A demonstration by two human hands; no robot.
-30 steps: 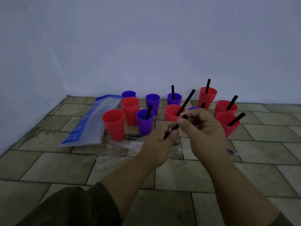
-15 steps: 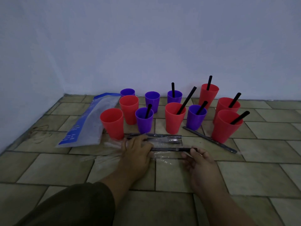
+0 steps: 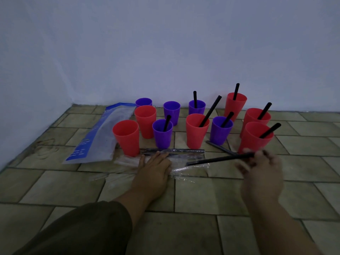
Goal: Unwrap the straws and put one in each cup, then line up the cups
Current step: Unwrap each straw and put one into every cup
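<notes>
At the right of the view, the right hand [image 3: 261,168] is showing only as a motion blur, so its fingers [image 3: 242,167] are hard to tell apart, though they are plainly curling round the right end of a black straw [image 3: 219,159]. Dim light is flattening detail, and both forearms are running off the bottom edge. Everything is sitting on a tiled floor [image 3: 202,196] that is meeting a pale wall [image 3: 165,52], with a corner at the left. The straw is lying almost level just above the floor, its left end over a clear wrapper [image 3: 189,168]. The left hand [image 3: 154,168] is pressing flat on that wrapper, fingers straight. Behind the hands, red and purple cups [image 3: 127,137] are standing in a loose cluster, seven of them holding straws. Wrapped straws [image 3: 173,150] are lying just in front of the cups, and a blue-and-clear bag [image 3: 99,137] is lying at the left.
</notes>
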